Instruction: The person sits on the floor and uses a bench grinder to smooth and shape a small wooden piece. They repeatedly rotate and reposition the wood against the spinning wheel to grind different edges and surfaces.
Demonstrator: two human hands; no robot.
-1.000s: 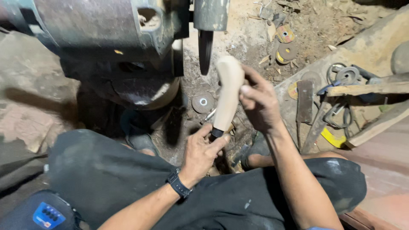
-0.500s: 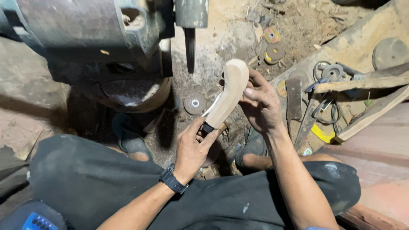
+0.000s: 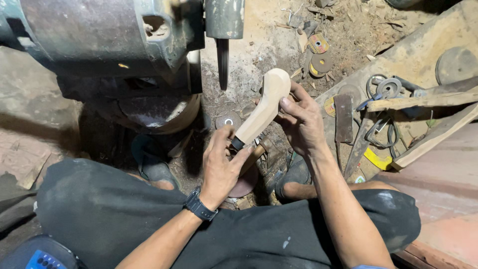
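both hands (image 3: 259,144) on wooden handle (image 3: 263,107)

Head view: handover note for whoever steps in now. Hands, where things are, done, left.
Left hand: grips the dark lower end of the pale wooden handle.
Right hand: holds the handle's curved upper end, thumb on top.
Handle: tilted, in the air below the grinder and its dark spindle, not touching either.
Done: handle looks shaped and smooth.
Left: cannot tell from this view. Discs and a file lie to the right.

Pale wooden handle (image 3: 264,107), black wristwatch (image 3: 200,205)
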